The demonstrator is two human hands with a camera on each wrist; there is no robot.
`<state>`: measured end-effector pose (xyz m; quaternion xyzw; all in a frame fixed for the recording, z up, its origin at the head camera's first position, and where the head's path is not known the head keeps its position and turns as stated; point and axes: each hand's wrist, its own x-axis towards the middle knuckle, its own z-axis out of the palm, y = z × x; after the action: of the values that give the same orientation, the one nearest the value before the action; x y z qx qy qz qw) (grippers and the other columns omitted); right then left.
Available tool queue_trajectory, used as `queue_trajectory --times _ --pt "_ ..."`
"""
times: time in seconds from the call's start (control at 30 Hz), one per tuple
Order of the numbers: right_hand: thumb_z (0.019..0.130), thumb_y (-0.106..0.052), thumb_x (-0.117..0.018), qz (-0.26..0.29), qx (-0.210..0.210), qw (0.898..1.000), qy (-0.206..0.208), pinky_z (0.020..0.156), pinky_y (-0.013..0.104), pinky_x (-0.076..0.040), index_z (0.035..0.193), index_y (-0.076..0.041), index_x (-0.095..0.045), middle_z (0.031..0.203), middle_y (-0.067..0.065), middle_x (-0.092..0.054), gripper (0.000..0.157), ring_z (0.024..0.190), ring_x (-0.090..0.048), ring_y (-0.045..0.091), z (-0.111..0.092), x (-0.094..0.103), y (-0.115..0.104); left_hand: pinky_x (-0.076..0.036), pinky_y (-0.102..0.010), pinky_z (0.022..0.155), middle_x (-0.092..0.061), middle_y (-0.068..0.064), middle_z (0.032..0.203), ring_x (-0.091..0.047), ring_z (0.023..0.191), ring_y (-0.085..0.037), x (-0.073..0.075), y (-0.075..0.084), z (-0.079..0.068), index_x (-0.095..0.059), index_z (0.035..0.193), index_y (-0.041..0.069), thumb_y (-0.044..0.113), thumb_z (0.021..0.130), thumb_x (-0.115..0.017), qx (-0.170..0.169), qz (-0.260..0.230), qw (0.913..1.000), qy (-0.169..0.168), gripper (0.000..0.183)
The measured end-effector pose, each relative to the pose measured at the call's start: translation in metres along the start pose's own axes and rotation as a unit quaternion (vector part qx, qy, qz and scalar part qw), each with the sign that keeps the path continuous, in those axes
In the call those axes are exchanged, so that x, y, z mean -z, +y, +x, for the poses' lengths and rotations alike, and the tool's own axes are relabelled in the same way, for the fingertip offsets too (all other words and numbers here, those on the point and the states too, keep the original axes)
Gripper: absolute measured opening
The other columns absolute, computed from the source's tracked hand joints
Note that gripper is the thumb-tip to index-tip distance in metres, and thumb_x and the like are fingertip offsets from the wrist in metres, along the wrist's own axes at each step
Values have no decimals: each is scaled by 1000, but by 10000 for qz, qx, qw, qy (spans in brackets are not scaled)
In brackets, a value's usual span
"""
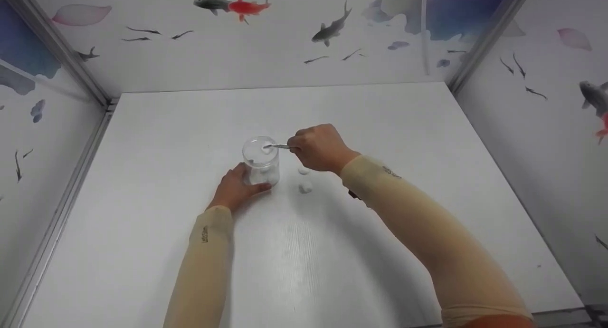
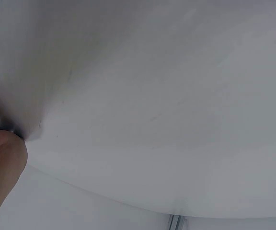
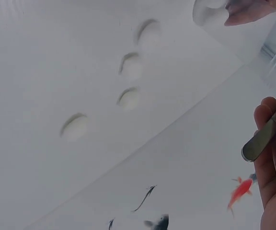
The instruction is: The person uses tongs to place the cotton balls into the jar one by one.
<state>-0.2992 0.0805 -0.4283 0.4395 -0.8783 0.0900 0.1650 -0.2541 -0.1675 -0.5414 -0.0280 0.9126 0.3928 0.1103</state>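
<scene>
A clear open-topped jar (image 1: 262,175) stands upright on the white table, with my left hand (image 1: 236,188) holding it, thumb at the front and fingers at the left side. My right hand (image 1: 319,147) pinches metal tweezers (image 1: 281,146), whose tips reach over the jar's mouth from the right. A small white ball, like cotton, (image 1: 267,150) shows at those tips. In the right wrist view, the rounded end of the tweezers sticks out past the fingers (image 3: 267,106). The left wrist view catches only part of the left hand (image 2: 3,165) at its edge.
Several white balls (image 3: 130,99) lie in a loose row on the table (image 1: 142,176); from the head, two white balls (image 1: 305,187) show right of the jar, beneath the right hand. Panels printed with fish (image 1: 332,28) wall the table at the back and sides.
</scene>
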Motion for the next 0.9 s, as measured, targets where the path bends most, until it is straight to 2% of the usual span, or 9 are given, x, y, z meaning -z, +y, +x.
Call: queue_trajectory --times 0.33,0.6,0.77,0.9 --pt "89 -10 -70 25 105 9999 61 51 34 -53 89 -16 -78 77 -4 -71 10 63 -65 13 -4 -5 1 -21 -50 120 -40 -13 154 -28 145 -34 -1 1 0 -34 155 12 62 75 -79 -52 -53 10000 -25 104" --pt "89 -9 -70 119 41 9999 66 49 33 -51 90 -14 -76 74 -2 -68 8 58 -59 13 -14 1 9 -21 -50 119 -41 -12 154 -29 145 -34 -3 0 1 -37 153 14 61 74 -81 9 -37 10000 -5 101" --pt "90 -9 -71 225 -87 9996 136 50 33 -53 96 -12 -77 78 0 -70 9 60 -62 14 -33 3 23 -21 -51 119 -39 -14 155 -28 145 -35 -2 0 0 -35 154 12 62 74 -80 23 38 10000 -3 104" --pt "89 -7 -72 318 -135 9994 58 50 34 -52 94 -12 -77 77 0 -70 8 59 -60 13 -57 -2 34 -23 -51 119 -41 -15 153 -30 144 -36 0 -3 2 -37 152 11 62 74 -80 -75 77 9999 22 102"
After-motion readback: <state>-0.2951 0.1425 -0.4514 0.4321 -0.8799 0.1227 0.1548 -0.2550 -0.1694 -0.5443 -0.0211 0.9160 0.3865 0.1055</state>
